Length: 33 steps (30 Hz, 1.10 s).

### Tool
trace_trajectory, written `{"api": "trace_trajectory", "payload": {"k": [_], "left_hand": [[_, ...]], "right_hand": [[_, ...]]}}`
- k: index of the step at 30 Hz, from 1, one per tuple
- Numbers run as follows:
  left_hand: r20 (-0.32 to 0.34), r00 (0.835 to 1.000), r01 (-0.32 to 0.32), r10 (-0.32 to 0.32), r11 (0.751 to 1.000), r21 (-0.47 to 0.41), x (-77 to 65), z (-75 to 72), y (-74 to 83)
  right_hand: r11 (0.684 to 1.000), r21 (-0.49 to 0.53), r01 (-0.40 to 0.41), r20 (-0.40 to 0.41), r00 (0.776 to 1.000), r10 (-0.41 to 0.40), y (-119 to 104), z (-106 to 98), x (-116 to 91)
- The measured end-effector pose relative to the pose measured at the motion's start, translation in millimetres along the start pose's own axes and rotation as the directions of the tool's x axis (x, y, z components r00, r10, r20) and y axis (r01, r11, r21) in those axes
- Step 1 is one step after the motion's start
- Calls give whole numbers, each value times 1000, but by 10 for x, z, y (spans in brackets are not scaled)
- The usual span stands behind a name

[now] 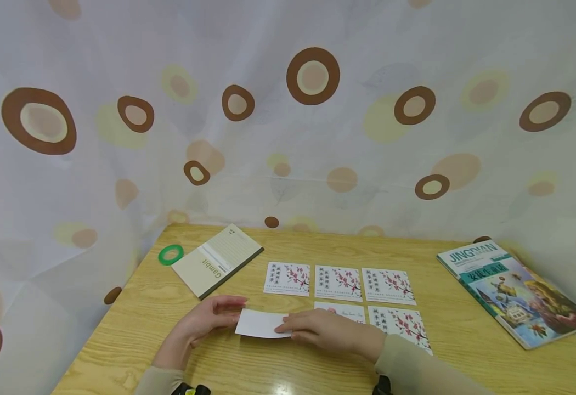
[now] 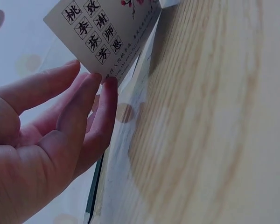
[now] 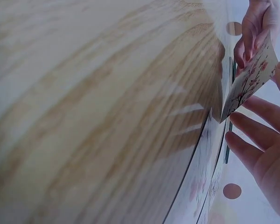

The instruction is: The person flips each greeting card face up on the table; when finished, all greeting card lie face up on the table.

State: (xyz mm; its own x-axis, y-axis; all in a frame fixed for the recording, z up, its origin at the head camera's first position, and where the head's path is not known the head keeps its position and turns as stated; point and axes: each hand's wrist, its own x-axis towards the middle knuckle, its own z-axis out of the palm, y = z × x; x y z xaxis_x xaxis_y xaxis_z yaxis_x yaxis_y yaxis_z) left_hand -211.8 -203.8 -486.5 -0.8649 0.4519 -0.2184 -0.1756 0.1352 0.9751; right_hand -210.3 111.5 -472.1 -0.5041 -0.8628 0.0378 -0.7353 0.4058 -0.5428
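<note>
A printed card point(image 1: 260, 325) is held between the two hands, low over the front of the table. Its blank white side faces up in the head view; the left wrist view shows black characters and a bit of pink blossom on its other side. At the card's left end, the left hand point(image 1: 216, 318) holds the edge by its fingertips. The right hand point(image 1: 329, 332) grips the opposite end, thumb on one side and fingers on the other. Two more cards lie by the right hand: a pink-lettered one point(image 1: 347, 311) partly covered by it, and a blossom card point(image 1: 404, 325).
Three blossom cards lie in a row behind, from the left card point(image 1: 287, 278) to the right card point(image 1: 389, 286). A Gambit notebook point(image 1: 214, 263) and a green ring of tape point(image 1: 162, 257) are at back left. A magazine point(image 1: 515, 299) rests at the right edge of the wooden table point(image 1: 278, 373).
</note>
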Motion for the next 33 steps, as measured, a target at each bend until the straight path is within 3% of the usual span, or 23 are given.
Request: {"api": "trace_trajectory", "payload": {"k": [11,18,24,33], "left_hand": [[9,1000,12,-12,998,-56,6,-10,-2],[20,1000,16,-15,998,-53,11,-7,8],[-14,999,32,-34,995,-98,36,19,15],[-39,998,44,-51,986,-161,49,50,13]], "right_hand": [[997,55,61,-157,986,-51,48,-2,-20],[995,94,-18,-242,969,40,19,-30,-24],[992,123,14,-292,956,23,10,-39,-21],[952,306,-1,-305,947,99,9,-48,-13]]}}
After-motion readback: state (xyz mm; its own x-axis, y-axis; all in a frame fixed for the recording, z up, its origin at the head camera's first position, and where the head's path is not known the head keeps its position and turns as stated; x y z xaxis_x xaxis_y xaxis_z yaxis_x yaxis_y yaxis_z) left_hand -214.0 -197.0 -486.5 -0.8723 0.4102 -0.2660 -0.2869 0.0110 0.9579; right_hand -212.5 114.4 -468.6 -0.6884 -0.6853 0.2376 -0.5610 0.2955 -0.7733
